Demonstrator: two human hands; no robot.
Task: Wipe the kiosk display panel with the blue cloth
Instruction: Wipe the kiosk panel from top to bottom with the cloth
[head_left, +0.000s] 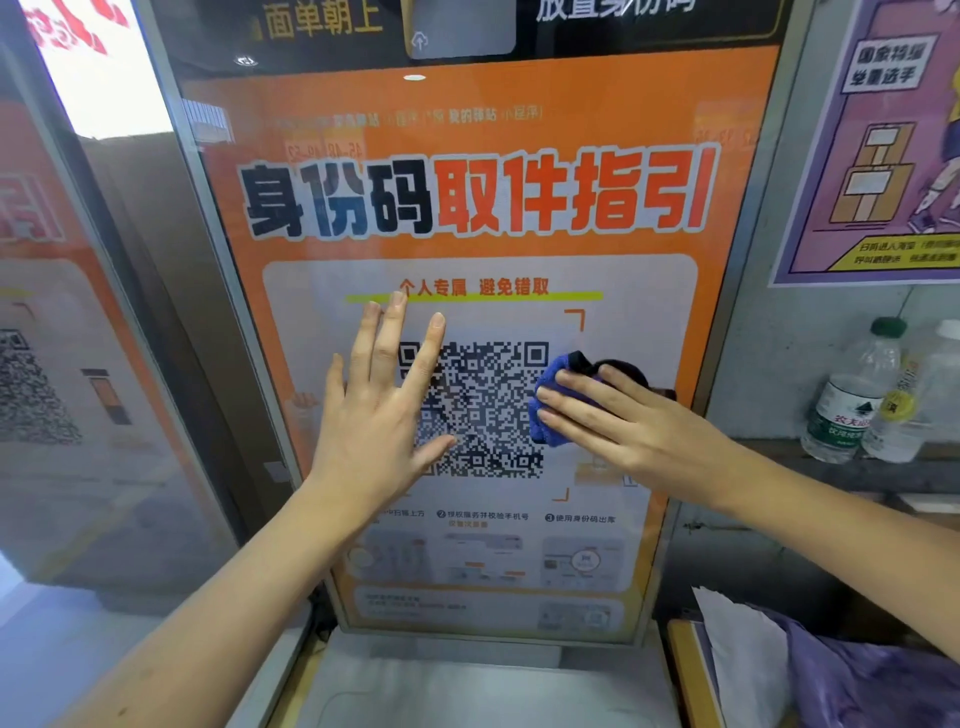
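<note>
Two bare hands are in view: the left hand (376, 410) with straight spread fingers and the right hand (631, 431) laid flat on one crumpled blue cloth (558, 395). There is one glossy orange kiosk display panel (478, 130) in a grey metal frame, carrying one black-and-white square QR code (483, 410). One purple paper poster (883, 145) hangs at the right. Two clear plastic water bottles (852, 400) stand side by side beneath it. One purple plastic bag (872, 680) lies at the lower right.

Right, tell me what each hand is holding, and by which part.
The right hand presses the bunched blue cloth flat against the display panel, straight fingers over its middle. The left hand holds nothing.
</note>
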